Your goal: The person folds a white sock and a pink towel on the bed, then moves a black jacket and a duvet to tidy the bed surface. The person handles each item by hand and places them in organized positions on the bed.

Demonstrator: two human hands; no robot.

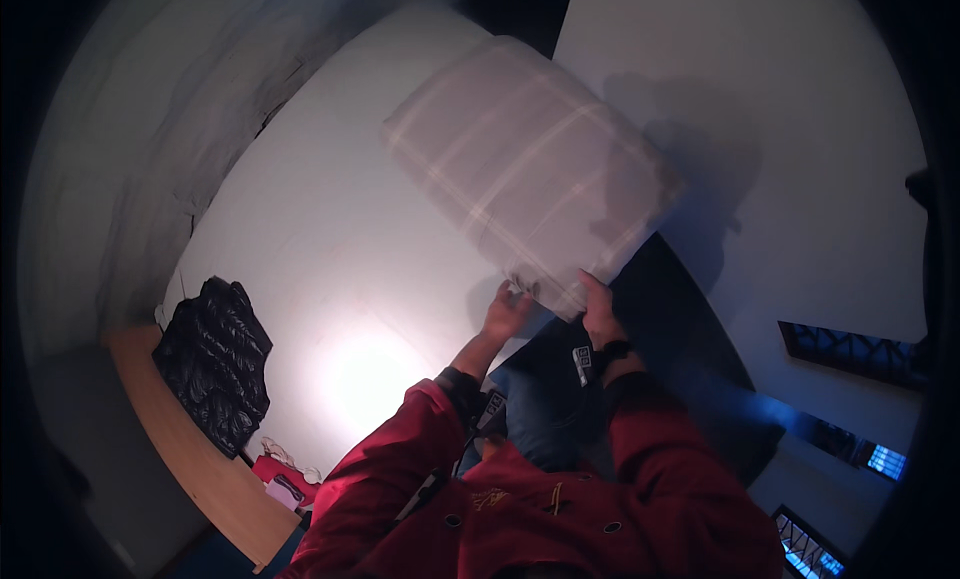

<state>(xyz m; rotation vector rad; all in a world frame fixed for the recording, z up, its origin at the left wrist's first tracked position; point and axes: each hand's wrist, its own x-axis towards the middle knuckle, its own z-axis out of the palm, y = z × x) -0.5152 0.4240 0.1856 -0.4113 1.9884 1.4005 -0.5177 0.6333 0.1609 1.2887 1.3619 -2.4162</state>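
Note:
A rectangular cushion or pillow in a pale checked cover is held out in front of me, slanting up and to the left. Motion blurs its outline. My right hand grips its near corner, thumb on top, with a dark band around the wrist. Close by, my left hand has its fingers at the lower left edge, where the cloth is creased; the fingertips are partly hidden and blurred.
A broad white surface spreads on the left with a strong glare. On a wooden board lies a black quilted garment, near a red item. Shadows fall on a pale surface at right, near a grilled window.

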